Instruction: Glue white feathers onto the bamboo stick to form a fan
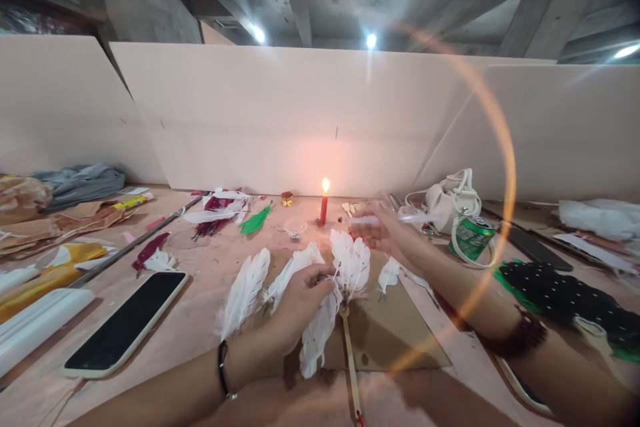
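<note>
My left hand [303, 297] is closed in a pinch on a white feather [319, 333] that hangs below the fingers. Beside it stands a fan of white feathers [350, 257] joined to a thin wooden handle [350, 360]. My right hand [373, 227] reaches forward, closed around a translucent glue stick [417, 218]. Its dark tip points left, close to the lit red candle [324, 210] but below the flame. More white feathers [246, 290] lie left of my left hand, partly on a brown cardboard sheet [400, 333].
A phone [127, 323] lies at left, near a white box-like object [40, 327]. Small clear dish [295, 228] and green feather [256, 219] are near the candle. At right are a green can [473, 237], a white bag [453, 197] and black dotted fabric [570, 297]. White boards [280, 107] stand behind.
</note>
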{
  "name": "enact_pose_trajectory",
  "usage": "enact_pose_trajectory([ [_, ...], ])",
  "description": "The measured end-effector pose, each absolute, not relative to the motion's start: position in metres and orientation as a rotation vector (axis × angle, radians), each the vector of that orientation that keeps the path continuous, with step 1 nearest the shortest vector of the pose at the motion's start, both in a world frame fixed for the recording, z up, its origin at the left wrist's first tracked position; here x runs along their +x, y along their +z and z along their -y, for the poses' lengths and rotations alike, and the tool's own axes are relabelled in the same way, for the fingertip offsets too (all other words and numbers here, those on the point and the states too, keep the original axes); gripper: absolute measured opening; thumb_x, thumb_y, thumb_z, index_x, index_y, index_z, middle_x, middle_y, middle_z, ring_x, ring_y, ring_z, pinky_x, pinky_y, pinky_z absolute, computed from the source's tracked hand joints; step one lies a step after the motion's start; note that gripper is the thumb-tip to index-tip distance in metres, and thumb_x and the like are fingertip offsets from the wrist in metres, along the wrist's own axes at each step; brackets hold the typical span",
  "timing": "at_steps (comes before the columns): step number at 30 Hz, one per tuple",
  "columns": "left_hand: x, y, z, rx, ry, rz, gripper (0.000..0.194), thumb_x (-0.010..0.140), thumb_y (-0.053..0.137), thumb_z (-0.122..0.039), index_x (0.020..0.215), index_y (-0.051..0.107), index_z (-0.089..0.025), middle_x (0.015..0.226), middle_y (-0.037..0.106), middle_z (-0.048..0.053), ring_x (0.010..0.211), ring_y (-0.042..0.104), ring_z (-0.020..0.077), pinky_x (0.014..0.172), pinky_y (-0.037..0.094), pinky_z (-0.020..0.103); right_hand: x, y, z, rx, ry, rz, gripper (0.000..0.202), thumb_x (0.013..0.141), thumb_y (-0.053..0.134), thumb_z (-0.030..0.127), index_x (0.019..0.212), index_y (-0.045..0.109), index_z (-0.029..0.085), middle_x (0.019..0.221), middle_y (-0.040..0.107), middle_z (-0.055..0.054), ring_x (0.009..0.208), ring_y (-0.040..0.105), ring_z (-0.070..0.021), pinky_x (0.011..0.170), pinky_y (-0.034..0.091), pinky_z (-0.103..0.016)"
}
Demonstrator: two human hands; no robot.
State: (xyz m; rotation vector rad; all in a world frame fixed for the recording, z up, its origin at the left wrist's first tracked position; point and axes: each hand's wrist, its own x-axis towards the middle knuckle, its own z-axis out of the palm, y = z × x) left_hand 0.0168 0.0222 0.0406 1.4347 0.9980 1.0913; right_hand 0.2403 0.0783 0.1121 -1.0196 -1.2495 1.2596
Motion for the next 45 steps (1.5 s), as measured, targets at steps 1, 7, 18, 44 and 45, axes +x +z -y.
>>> enact_pose_trajectory([
  [1, 0.016, 0.043, -0.018, 1.409, 1.069, -0.992, 0.024, 0.081, 0.068, -0.03, 0.1, 0.077, -0.018, 0.098, 0.077, 0.007, 0.091, 0.068, 0.0231, 0.079, 0.051, 0.031, 0.241, 0.107, -0.062, -1.015, 1.261, 1.275, 0.054, 0.086, 0.071, 0.08, 0.1, 0.074, 0.027, 0.098, 0.081, -0.012, 0.093, 0.074, -0.0289, 0.069, 0.054, -0.037],
  [7, 0.022, 0.048, -0.007, 1.358, 1.025, -1.005, 0.013, 0.074, 0.067, -0.027, 0.084, 0.07, -0.019, 0.079, 0.068, 0.001, 0.077, 0.062, 0.0185, 0.073, 0.048, 0.028, 0.236, 0.086, -0.003, -1.02, 0.919, 1.464, 0.023, 0.081, 0.082, 0.043, 0.078, 0.066, 0.028, 0.076, 0.062, 0.0, 0.069, 0.053, -0.0182, 0.061, 0.041, -0.031],
  [18, 0.02, 0.019, -0.012, 1.598, 1.059, -0.957, 0.021, 0.089, 0.065, -0.039, 0.092, 0.072, -0.019, 0.091, 0.072, 0.004, 0.088, 0.065, 0.0221, 0.082, 0.048, 0.033, 0.24, 0.06, -0.002, -1.022, 0.895, 1.673, 0.018, 0.088, 0.072, 0.034, 0.082, 0.059, 0.025, 0.084, 0.057, 0.0, 0.081, 0.055, -0.0186, 0.072, 0.042, -0.032],
  [44, 0.02, 0.019, -0.014, 1.639, 1.047, -0.996, 0.024, 0.089, 0.066, -0.043, 0.083, 0.068, -0.02, 0.082, 0.066, 0.002, 0.081, 0.061, 0.0209, 0.076, 0.045, 0.032, 0.226, 0.024, -0.004, -0.992, 1.104, 1.377, 0.025, 0.086, 0.084, 0.039, 0.084, 0.064, 0.025, 0.084, 0.064, 0.002, 0.082, 0.06, -0.0178, 0.075, 0.044, -0.032],
  [45, 0.02, 0.018, -0.014, 1.639, 1.048, -1.0, 0.024, 0.09, 0.066, -0.043, 0.084, 0.068, -0.02, 0.083, 0.067, 0.002, 0.082, 0.061, 0.0209, 0.077, 0.045, 0.032, 0.227, 0.023, -0.005, -0.993, 1.106, 1.383, 0.025, 0.086, 0.084, 0.04, 0.085, 0.064, 0.025, 0.084, 0.064, 0.002, 0.082, 0.06, -0.018, 0.076, 0.044, -0.033],
])
